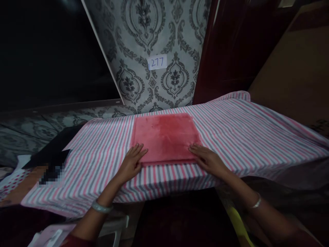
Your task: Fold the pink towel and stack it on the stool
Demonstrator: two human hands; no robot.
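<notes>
A red-pink plush cloth (167, 137), apparently folded into a neat rectangle, lies flat on a striped tablecloth. Its front edge shows more than one layer, and one patch in the middle looks darker. My left hand (132, 161) rests on its near left corner, fingers stretched out over the edge. On the near right corner lies my right hand (208, 159), also with its fingers extended. Both thumbs are beside the front edge; whether they reach under the cloth I cannot tell.
The pink, grey and white striped tablecloth (226, 130) hangs over the table's front edge. Behind stand a large dark screen (56, 55), patterned wallpaper with a paper label (157, 62) reading 277, and a dark red panel (231, 48). Dark items (55, 157) lie at left.
</notes>
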